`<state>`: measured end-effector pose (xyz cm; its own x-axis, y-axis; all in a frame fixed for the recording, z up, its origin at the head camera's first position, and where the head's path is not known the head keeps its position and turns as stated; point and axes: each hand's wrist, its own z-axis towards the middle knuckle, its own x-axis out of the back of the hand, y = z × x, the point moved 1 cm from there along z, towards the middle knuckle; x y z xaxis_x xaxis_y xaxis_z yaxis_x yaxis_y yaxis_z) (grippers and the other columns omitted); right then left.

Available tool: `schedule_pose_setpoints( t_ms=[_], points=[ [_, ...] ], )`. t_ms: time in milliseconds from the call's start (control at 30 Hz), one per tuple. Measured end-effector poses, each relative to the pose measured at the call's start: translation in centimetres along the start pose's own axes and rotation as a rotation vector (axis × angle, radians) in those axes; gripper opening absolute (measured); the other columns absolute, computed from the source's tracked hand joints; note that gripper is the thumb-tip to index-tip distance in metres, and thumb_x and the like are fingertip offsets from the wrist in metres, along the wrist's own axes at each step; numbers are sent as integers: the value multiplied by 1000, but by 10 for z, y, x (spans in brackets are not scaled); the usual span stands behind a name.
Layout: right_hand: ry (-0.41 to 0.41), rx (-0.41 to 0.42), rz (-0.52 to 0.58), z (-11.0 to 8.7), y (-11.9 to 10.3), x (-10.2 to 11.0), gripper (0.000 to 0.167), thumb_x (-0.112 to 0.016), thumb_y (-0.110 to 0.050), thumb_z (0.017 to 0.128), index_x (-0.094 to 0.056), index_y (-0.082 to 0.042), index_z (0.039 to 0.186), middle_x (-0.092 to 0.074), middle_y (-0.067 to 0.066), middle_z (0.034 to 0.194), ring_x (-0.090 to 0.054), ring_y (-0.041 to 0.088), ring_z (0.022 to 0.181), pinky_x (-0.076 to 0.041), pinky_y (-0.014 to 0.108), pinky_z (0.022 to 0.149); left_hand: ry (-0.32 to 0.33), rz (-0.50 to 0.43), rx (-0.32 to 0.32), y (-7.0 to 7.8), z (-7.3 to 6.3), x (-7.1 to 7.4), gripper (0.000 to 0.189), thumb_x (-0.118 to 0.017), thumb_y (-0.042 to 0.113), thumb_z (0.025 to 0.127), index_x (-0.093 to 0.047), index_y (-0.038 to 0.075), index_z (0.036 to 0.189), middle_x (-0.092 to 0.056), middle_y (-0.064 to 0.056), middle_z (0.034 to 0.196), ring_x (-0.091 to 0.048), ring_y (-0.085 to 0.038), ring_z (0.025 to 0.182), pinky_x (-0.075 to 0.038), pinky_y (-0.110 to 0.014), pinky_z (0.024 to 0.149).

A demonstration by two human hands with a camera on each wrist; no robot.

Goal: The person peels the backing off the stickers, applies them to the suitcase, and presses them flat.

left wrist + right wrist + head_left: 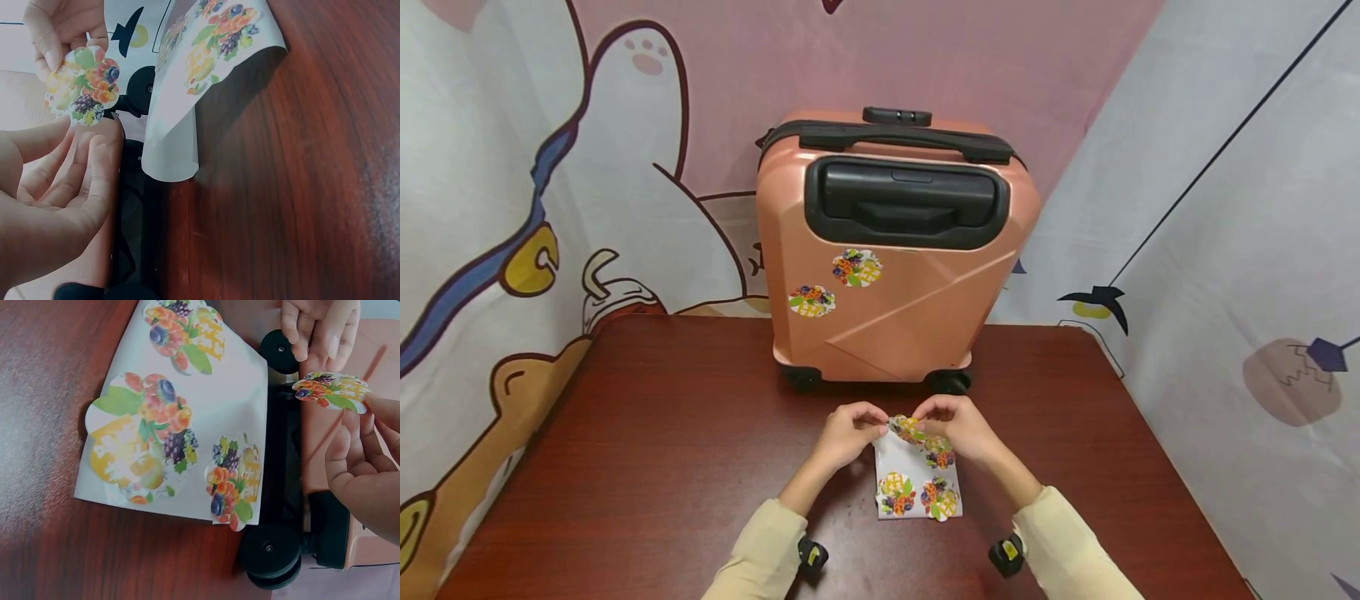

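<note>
A fruit-printed sticker point(84, 87) with a scalloped edge is held up between both hands, apart from the sheet. My left hand point(844, 433) pinches its left edge with thumb and fingertips. At the opposite edge, my right hand point(961, 427) pinches it the same way. Below them on the table lies a white backing sheet point(897, 457) bearing several more fruit stickers point(140, 437); its far end curls upward in the left wrist view. Beyond the hands stands an upright pink suitcase point(895, 312), with two fruit stickers point(857, 267) on the left of its front face.
The suitcase stands on black wheels point(950, 381) at the back of the dark red-brown wooden table point(662, 467). A black recessed handle point(910, 204) sits in its upper front. Cartoon-printed cloth point(715, 108) hangs behind and at both sides.
</note>
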<state>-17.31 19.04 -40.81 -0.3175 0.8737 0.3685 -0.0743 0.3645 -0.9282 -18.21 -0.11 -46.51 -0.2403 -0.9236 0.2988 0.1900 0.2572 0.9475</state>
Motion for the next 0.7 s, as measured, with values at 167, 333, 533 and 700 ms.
schedule_pose_setpoints(
  t_ms=[167, 333, 533, 700],
  points=[
    [-5, -2, -4, -2, -14, -4, 11, -60, 9, 81, -61, 13, 90, -59, 22, 82, -54, 13, 68, -48, 27, 62, 24, -12, -3, -1, 0, 2, 8, -67, 2, 79, -66, -1, 86, -67, -10, 83, -64, -20, 73, -49, -24, 61],
    [-2, 14, 0, 3, -12, -5, 9, -60, 9, 81, -61, 13, 89, -59, 25, 82, -54, 13, 66, -47, 25, 60, 41, -21, 5, -1, 1, 4, 6, -67, 2, 79, -66, 0, 84, -67, -10, 80, -63, -18, 70, -48, -23, 58],
    [35, 22, 10, 15, 8, -5, 9, -64, 7, 79, -63, 8, 87, -61, 17, 80, -54, 13, 65, -49, 30, 60, 43, -42, 16, 2, 1, 7, 6, -67, 2, 78, -64, -1, 81, -64, -7, 73, -55, -9, 61, -45, -22, 55],
    [73, 27, -9, 19, 8, -6, 9, -66, 5, 78, -64, 7, 86, -61, 12, 77, -53, 12, 65, -47, 28, 59, 54, -64, 3, 5, 2, 10, 6, -67, 2, 77, -64, -1, 80, -63, -6, 71, -54, -9, 61, -44, -22, 55]
  ],
)
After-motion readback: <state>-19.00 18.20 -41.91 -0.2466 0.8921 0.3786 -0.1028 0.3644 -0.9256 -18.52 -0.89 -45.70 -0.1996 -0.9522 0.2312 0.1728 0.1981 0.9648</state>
